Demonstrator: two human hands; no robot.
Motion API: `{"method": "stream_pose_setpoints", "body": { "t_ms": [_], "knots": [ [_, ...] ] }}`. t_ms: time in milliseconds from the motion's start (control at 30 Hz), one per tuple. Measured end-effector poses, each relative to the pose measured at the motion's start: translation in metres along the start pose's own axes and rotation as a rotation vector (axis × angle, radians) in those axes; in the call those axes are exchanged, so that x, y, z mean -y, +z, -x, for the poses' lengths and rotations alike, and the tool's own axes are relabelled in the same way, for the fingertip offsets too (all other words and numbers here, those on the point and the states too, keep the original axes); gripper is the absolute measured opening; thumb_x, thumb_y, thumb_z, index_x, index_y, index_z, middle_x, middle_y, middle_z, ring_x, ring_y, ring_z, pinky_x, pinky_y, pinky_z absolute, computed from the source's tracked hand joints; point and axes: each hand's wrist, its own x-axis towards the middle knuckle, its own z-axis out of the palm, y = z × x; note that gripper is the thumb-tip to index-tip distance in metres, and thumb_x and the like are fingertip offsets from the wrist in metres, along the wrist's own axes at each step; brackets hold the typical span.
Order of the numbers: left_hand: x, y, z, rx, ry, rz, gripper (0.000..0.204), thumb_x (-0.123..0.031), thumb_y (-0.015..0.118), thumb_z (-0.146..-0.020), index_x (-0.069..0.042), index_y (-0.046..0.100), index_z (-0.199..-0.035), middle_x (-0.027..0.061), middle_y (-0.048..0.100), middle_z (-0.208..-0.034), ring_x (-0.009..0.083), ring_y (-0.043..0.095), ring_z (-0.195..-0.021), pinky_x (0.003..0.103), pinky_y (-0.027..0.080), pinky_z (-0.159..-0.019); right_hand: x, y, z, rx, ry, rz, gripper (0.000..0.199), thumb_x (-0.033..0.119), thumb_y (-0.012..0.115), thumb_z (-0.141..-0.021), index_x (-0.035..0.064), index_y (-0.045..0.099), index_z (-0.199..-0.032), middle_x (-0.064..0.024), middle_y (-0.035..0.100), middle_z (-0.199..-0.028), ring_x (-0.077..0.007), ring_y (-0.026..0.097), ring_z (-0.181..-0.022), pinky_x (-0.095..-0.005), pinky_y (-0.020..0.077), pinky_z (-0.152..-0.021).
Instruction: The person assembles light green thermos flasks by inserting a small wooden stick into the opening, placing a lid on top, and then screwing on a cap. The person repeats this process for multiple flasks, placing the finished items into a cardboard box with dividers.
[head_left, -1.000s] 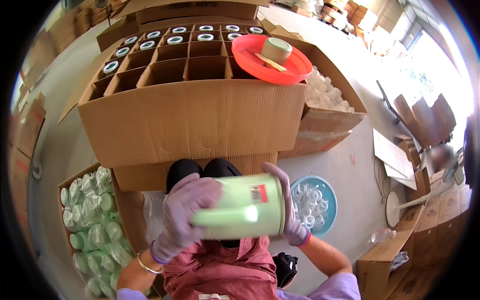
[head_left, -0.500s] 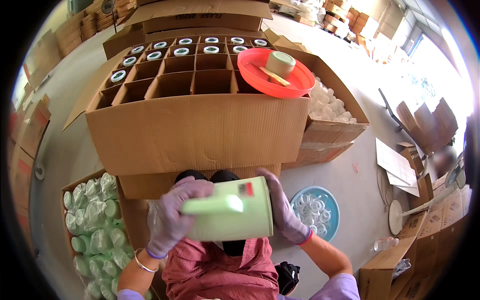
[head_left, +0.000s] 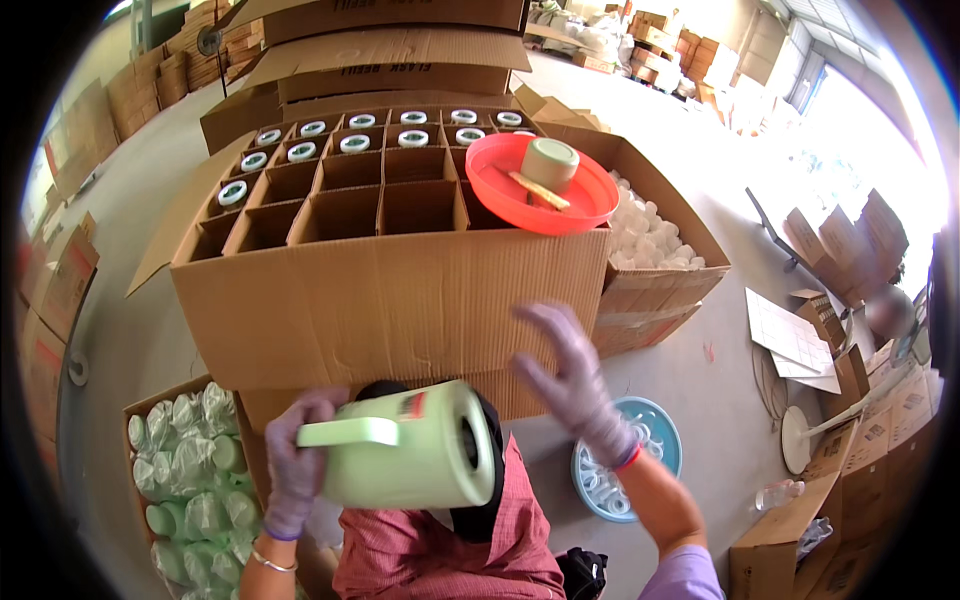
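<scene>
1. My right hand (head_left: 578, 385) is motion-blurred, fingers smeared.
2. My left hand (head_left: 292, 470) is partly hidden behind the jug (head_left: 405, 447).
3. The jug hides most of my lap.
4. Bagged cups (head_left: 190, 470) run off the lower left edge.

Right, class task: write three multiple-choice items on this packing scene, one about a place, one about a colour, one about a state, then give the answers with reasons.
1. Where does the red basin rest?
A. on the floor
B. on the corner of the big divided carton
C. in the person's lap

2. What colour is the jug?
A. pale green
B. blue
C. orange

3. What is the right hand doing?
A. gripping the jug's handle
B. holding the basin
C. open in the air, fingers spread

Answers: 1 B, its rim sits over the carton's right cells. 2 A, body and handle are pale green. 3 C, only the left hand holds the jug.
</scene>
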Motion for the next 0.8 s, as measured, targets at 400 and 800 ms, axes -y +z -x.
{"method": "stream_pose_setpoints", "body": {
  "t_ms": [400,800],
  "knots": [
    [0.052,-0.038,-0.009,0.036,-0.170,-0.008,0.027,-0.021,0.065,-0.096,0.006,0.072,-0.098,0.0048,0.072,-0.085,0.0077,0.062,-0.076,0.024,0.051,-0.069,-0.123,-0.048,-0.218,0.339,0.215,0.983,0.029,0.031,0.062,-0.085,0.0060,0.074,-0.092,-0.0136,0.072,-0.078,-0.0271,0.071,-0.074,-0.0408,0.0554,-0.069],
    [0.059,-0.045,-0.014,0.062,-0.225,-0.049,0.029,-0.021,0.064,-0.095,0.005,0.072,-0.101,0.0124,0.073,-0.092,0.0144,0.068,-0.083,0.027,0.054,-0.073,-0.087,-0.052,-0.210,0.471,0.090,0.902,0.022,0.021,0.061,-0.086,0.0108,0.072,-0.102,-0.0138,0.072,-0.100,-0.0277,0.068,-0.098,-0.0386,0.0507,-0.087]
  ]
}}
